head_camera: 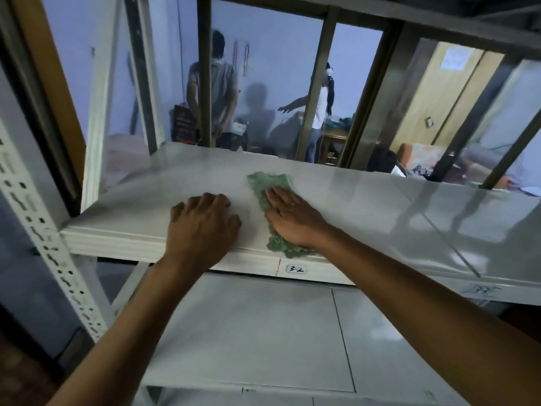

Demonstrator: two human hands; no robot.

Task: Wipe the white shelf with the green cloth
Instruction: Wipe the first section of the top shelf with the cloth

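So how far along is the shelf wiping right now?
Under way. The right hand presses the green cloth flat on the shelf, near its front edge by the 3-2 label; the left hand rests beside it. One frame cannot show which parts are already wiped. The stretches to either side look untouched, so probably most remains.

Both bare arms reach forward. The left hand (pixel 202 227) rests palm down, fingers curled. The right hand (pixel 292 219) lies flat, fingers straight and together, pointing up-left.
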